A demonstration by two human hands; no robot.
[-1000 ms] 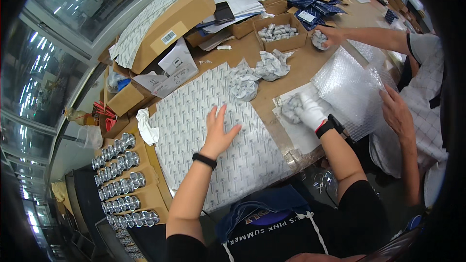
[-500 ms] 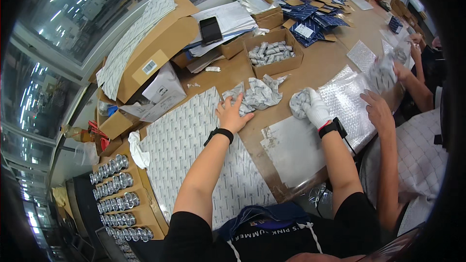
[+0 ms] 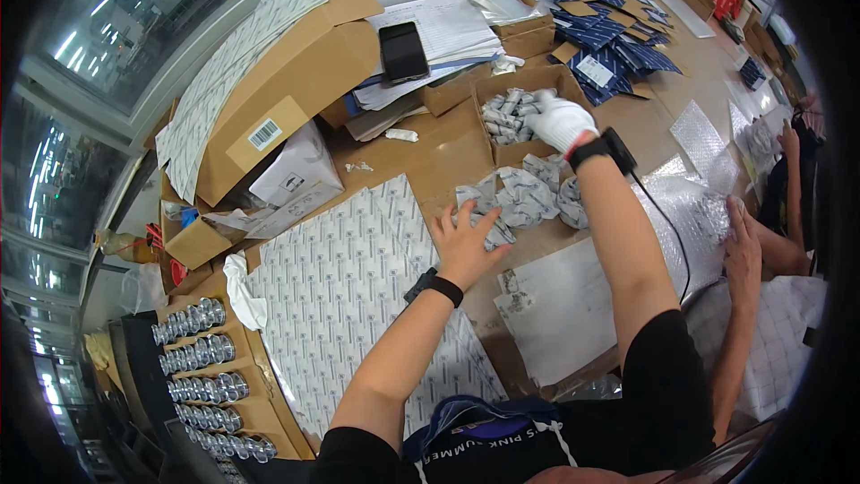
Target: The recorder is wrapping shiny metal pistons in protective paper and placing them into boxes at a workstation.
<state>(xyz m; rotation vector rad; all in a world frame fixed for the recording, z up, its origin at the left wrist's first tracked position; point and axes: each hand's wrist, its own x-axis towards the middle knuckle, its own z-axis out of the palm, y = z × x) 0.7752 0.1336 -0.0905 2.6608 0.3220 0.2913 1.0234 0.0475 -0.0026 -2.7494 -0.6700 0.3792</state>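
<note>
My left hand, bare with a black wristband, rests with fingers spread over a crumpled paper-wrapped bundle. Beside it lie another crumpled paper bundle and a rounder one, partly covered by my right forearm. My right hand, in a white glove, reaches into an open cardboard box at the back. Small paper-wrapped cylinders fill that box. The gloved fingertips are among them, and their grip is hidden. Printed wrapping sheets lie flat left of my left hand.
Rows of shiny metal parts stand at the left. A phone lies on papers at the back. Blue packets are piled at back right. At the right, another person's hand touches bubble wrap. A cable hangs from my right wrist.
My right hand has left the round paper bundle on the table and moved up and back into the box of cylinders. My left hand stays over its bundle. The whole view has shifted slightly.
</note>
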